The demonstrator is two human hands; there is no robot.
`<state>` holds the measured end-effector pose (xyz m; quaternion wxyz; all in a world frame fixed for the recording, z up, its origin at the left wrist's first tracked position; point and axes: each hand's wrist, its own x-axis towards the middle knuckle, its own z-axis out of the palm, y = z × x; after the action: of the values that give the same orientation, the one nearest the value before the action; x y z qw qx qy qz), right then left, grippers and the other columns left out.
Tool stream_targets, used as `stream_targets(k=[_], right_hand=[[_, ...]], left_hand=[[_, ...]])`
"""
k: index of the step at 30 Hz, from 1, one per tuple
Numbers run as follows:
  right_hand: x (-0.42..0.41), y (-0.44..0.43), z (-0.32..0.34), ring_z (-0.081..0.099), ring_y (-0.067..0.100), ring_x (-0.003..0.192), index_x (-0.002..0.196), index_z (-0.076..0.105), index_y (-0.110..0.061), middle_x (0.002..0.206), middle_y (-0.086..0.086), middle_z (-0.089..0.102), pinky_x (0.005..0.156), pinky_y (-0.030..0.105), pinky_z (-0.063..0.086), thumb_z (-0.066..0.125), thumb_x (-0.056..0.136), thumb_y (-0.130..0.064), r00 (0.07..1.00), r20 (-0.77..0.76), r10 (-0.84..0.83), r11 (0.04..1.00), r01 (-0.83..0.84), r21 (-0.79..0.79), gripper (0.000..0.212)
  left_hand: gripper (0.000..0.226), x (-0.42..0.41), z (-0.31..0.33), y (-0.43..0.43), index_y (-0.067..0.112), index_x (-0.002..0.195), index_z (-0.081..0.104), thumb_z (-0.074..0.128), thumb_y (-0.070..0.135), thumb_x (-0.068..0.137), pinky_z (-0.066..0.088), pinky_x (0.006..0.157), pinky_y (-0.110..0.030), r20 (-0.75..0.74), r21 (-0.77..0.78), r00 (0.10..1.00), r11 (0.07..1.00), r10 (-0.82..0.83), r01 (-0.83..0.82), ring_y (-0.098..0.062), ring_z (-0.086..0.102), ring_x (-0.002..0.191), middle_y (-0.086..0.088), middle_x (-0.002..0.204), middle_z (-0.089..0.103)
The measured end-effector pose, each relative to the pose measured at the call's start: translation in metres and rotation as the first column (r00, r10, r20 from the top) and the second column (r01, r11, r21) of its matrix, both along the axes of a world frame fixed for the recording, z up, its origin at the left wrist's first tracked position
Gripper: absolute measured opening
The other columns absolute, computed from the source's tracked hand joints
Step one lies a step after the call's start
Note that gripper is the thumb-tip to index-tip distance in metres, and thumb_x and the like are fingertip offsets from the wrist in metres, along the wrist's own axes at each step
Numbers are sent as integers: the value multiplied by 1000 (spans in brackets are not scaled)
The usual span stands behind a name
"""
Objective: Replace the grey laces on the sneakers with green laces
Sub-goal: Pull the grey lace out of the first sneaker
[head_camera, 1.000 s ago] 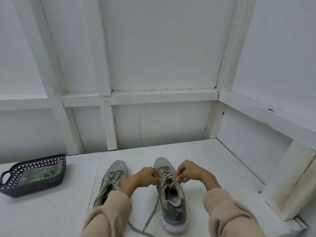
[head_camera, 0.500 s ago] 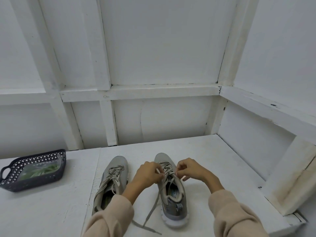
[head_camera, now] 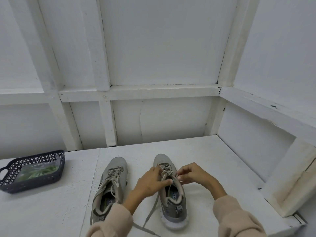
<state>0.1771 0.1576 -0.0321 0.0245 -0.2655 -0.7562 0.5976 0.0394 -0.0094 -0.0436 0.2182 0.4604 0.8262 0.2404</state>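
1. The white table [head_camera: 213, 158] is closed in by a framed wall behind and a boxed ledge [head_camera: 290, 177] on the right. There is bare surface beyond the shoes' toes.
2. The left sneaker [head_camera: 111, 183] and right sneaker [head_camera: 172, 202] stand side by side near the front edge, toes pointing away.
3. The left hand [head_camera: 150, 180] and right hand [head_camera: 195, 175] each pinch the grey lace [head_camera: 152, 209] over the right sneaker's eyelets. Its loose end trails toward the front edge.
4. A dark basket [head_camera: 10, 183] sits far left, well apart, holding green laces [head_camera: 42, 171] in a clear packet.
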Motion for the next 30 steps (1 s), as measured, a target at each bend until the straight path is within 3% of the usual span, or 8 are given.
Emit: stream_targets(k=[3, 7, 11, 15, 20, 23, 26, 30], right_hand=[[-2, -4, -2, 69, 25, 82, 90, 66, 2, 86, 16, 68, 83, 41, 59, 63, 86, 7, 1000, -21, 0, 998, 1, 69, 7], [-2, -7, -1, 69, 25, 76, 88, 55, -5, 88, 20, 70, 73, 39, 60, 47, 96, 0, 990, -71, -123, 991, 127, 51, 13], [6, -5, -5, 70, 24, 83, 97, 62, 1, 92, 18, 70, 75, 39, 59, 62, 92, -6, 989, -97, -110, 993, 104, -63, 9], [5, -5, -8, 69, 22, 82, 92, 65, 10, 87, 17, 69, 75, 36, 60, 65, 89, -1, 994, -85, -64, 998, 66, 22, 11], [-3, -7, -3, 66, 20, 65, 88, 63, -1, 81, 14, 70, 61, 37, 57, 57, 95, -4, 911, -201, -361, 927, 373, 27, 10], [2, -8, -4, 65, 17, 67, 97, 68, -3, 89, 15, 72, 55, 30, 54, 68, 89, -14, 959, -97, -267, 963, 269, 11, 13], [6, -11, -8, 65, 14, 68, 90, 72, -1, 92, 15, 73, 51, 24, 50, 72, 86, -15, 992, -18, -122, 990, 123, 61, 15], [1, -8, -6, 58, 18, 56, 83, 68, -4, 77, 14, 69, 45, 24, 41, 63, 91, -7, 889, -170, -425, 903, 430, -9, 10]], left_hand=[[88, 22, -16, 2, 25, 132, 41, 50, 83, 67, 44, 98, -38, 84, 81, 996, 996, 37, -44, -15, 48, 117, 4, 133, 48], [69, 38, -32, 3, 32, 132, 39, 62, 67, 77, 43, 97, -34, 212, 211, 969, 962, 129, -174, -8, 47, 119, 13, 135, 46], [79, 36, -38, 1, 38, 141, 34, 60, 73, 74, 42, 100, -34, 222, 214, 962, 954, 159, -207, -8, 47, 126, 18, 143, 43], [82, 40, -34, 3, 39, 140, 34, 54, 80, 72, 44, 99, -36, 191, 190, 954, 945, 229, -265, -9, 51, 124, 19, 143, 44], [77, 42, -31, 3, 37, 141, 34, 55, 74, 77, 42, 102, -39, 160, 181, 952, 940, 262, -290, -12, 50, 127, 17, 146, 43], [76, 41, -34, 3, 39, 139, 34, 54, 75, 76, 41, 104, -44, 165, 179, 952, 941, 258, -287, -13, 52, 125, 17, 145, 43], [75, 41, -35, 3, 40, 138, 34, 52, 76, 75, 40, 104, -47, 168, 175, 952, 942, 257, -286, -14, 53, 124, 17, 145, 44], [77, 41, -35, 2, 39, 141, 32, 52, 76, 77, 38, 106, -50, 163, 183, 955, 944, 246, -274, -15, 51, 127, 17, 148, 41]])
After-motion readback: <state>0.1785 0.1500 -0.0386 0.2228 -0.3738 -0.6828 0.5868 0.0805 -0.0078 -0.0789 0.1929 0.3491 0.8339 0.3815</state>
